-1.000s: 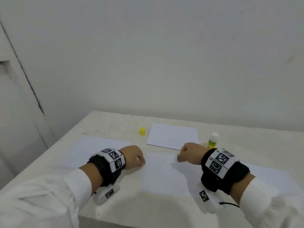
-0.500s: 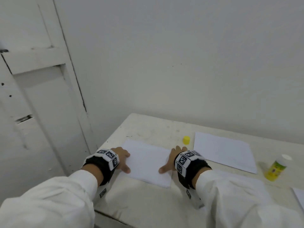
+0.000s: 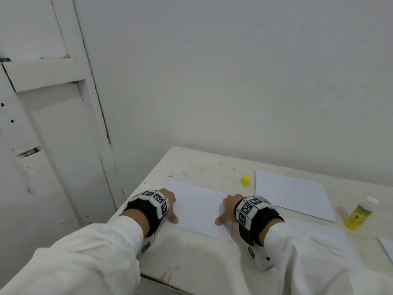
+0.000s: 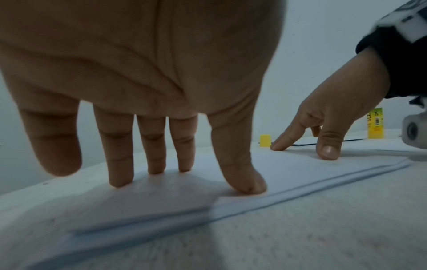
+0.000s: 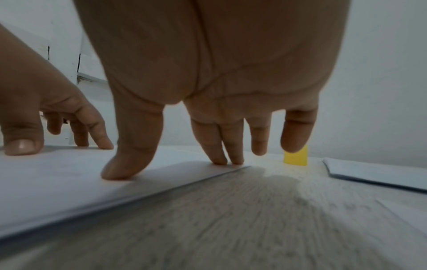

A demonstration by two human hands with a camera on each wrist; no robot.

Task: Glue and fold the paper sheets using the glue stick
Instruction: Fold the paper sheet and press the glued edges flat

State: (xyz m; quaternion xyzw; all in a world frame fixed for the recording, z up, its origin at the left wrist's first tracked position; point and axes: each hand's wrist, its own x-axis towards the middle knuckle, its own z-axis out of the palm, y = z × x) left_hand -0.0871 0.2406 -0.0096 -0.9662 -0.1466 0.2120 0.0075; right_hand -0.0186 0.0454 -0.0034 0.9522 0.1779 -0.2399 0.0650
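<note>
A folded white paper stack [image 3: 197, 207] lies at the table's left end. My left hand [image 3: 169, 206] presses its left side with straight fingers and thumb [image 4: 245, 184]. My right hand [image 3: 227, 209] presses its right edge, thumb [image 5: 122, 168] and two fingertips down on the sheet [image 5: 57, 175]. The layered paper edge [image 4: 300, 193] shows in the left wrist view. The yellow glue stick [image 3: 359, 215] stands uncapped at the right, apart from both hands. Its yellow cap [image 3: 246, 180] sits behind the paper.
A second white sheet [image 3: 293, 194] lies behind and to the right. More paper [image 3: 314, 237] lies under my right sleeve, and a sheet corner [image 3: 387, 248] shows at the right edge. The table's left edge [image 3: 136, 196] is close to my left hand. A wall stands behind.
Both hands moved left from the middle sheet to the paper at the table's left end and now press it flat with spread fingers. Over the last half second they barely shifted.
</note>
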